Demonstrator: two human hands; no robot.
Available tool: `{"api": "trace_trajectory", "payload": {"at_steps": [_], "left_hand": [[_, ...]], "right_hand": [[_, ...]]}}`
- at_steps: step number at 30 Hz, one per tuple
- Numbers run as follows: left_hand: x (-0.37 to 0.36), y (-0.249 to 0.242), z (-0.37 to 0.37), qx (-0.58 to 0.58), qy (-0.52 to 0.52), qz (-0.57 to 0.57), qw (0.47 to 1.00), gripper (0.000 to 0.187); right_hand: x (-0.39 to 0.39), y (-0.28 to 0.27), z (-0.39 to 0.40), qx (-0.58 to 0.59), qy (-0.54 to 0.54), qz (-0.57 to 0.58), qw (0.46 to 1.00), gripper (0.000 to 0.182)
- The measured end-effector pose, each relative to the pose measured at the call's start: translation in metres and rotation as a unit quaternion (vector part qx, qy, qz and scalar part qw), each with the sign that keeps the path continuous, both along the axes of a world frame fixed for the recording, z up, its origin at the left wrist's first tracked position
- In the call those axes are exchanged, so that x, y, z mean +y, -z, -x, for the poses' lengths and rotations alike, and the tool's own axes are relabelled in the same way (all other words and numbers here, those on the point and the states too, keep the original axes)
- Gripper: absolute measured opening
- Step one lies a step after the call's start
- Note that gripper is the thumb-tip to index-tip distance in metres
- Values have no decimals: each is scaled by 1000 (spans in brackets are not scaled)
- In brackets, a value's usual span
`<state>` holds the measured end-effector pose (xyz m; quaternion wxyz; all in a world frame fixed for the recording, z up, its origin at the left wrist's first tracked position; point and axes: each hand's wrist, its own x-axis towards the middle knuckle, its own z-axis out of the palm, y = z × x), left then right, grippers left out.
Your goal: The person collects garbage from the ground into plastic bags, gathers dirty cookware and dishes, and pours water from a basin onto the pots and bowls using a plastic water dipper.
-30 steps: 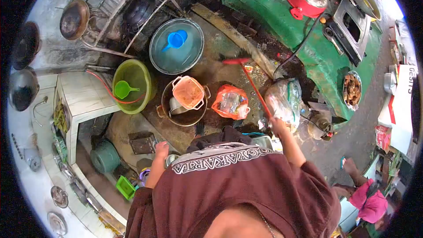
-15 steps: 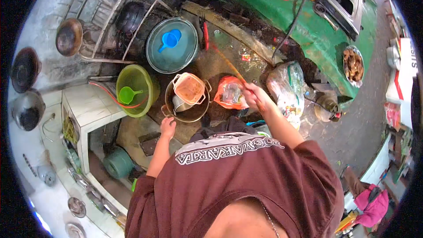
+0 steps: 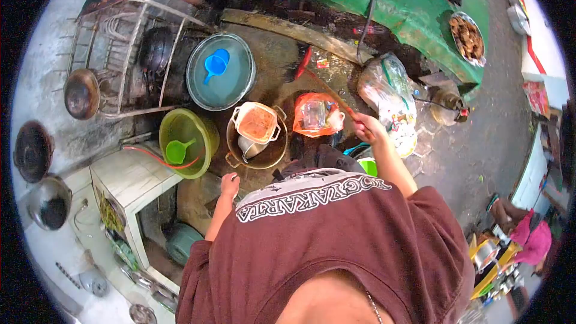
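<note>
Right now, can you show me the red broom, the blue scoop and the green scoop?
Red broom [image 3: 304,63]: head camera view, on its red head.
Blue scoop [image 3: 214,66]: head camera view, on its cup.
Green scoop [image 3: 176,152]: head camera view, on its round cup.

Reading shirt lettering [image 3: 312,197].
I'm seeing "OGYAKARTA" running across the maroon shirt [image 3: 324,234]; I'm not making out its first letter.

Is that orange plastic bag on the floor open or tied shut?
Open: the orange plastic bag has its mouth spread wide, with clear plastic packaging showing inside.
</note>
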<state>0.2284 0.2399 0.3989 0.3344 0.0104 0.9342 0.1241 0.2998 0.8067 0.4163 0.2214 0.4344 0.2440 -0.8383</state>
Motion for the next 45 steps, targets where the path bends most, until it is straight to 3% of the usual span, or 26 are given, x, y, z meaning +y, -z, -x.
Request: {"api": "trace_trajectory", "payload": {"at_steps": [3,5,6,9,10,15,17,20,23,26,27,29,30,31,33,35,36,38,39,41,42,43,45], "left_hand": [[10,12,33,11,21,-27,999,33],[9,30,59,-4,49,-22,999,32],[15,25,64,17,2,-105,994,31],[32,7,81,93,65,-95,989,31],[37,-6,86,64,67,-94,991,31],[-14,25,105,56,116,-122,984,34],[-38,33,110,5,101,-131,986,34],[-99,88,115,1,131,-100,986,37],[-118,94,129,-70,149,-5,986,39],[-68,38,137,-142,88,19,986,43],[-65,42,139,-142,95,19,985,43],[-61,48,143,-43,82,-107,990,45],[-53,47,146,-38,111,-106,987,46],[-90,115,170,-114,-41,-125,985,45],[-71,114,167,-104,-23,-116,988,44],[-17,60,143,-32,129,-99,986,42],[-50,139,169,-150,-35,-140,978,40],[-27,144,162,-176,-98,-176,964,40],[-17,147,157,-168,-123,-199,958,39],[51,77,134,-129,19,-136,982,39],[115,4,114,-102,88,-103,986,39],[128,7,111,-100,85,-104,986,39],[145,26,110,1,136,-111,984,36]], "right_hand": [[-4,-8,-68,-56,106,36,992,9],[-16,-4,-113,-29,147,94,984,10],[-29,-26,-121,-20,153,60,986,10],[-60,-58,-133,-70,240,68,966,9],[-70,-63,-135,-67,250,70,963,9],[-120,-112,-120,-11,118,-36,992,10],[-138,-135,-107,-29,151,-60,986,13],[-144,-102,-95,25,175,-36,984,11],[-143,-45,-59,12,216,23,976,15],[-134,-35,-40,-18,214,-12,977,15],[-130,-24,-41,-25,221,-29,975,14],[-121,-5,-53,-31,231,-45,971,13],[-113,1,-75,18,249,-35,968,11],[-105,2,-96,66,265,-24,962,10],[-91,-1,-129,62,279,-27,958,12],[-73,-28,-153,30,245,-42,968,14],[-63,-27,-166,10,235,-62,970,13],[-48,-48,-171,-39,196,-114,973,7],[-38,-49,-173,-66,126,-155,978,25],[-25,-70,-165,-112,-46,-273,954,48],[-16,-78,-160,-118,-128,-300,938,59],[-9,-95,-152,-116,-131,-301,937,59],[4,-132,-140,-98,-246,-378,887,58]]}}
